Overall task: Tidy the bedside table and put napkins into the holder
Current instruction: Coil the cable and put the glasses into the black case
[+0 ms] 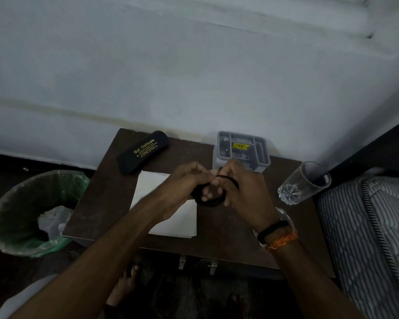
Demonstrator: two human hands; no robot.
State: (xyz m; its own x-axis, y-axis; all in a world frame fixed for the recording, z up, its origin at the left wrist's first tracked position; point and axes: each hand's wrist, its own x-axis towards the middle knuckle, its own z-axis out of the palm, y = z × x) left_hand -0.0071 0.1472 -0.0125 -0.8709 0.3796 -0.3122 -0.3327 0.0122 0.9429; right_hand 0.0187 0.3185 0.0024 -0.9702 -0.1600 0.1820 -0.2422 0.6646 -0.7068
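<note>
Both hands are meeting over the middle of the dark counter. The left hand and the right hand are gripping a coiled black cord, their fingers curled and pinching its loops. White napkins are lying flat under the left wrist. The grey holder is standing at 12 o'clock from the hands, a black spectacle case at 10 o'clock, a tipped glass at 3 o'clock.

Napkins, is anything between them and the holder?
Yes. Both hands, left and right, grip a coiled black cord above the napkins, on the way to the holder.
</note>
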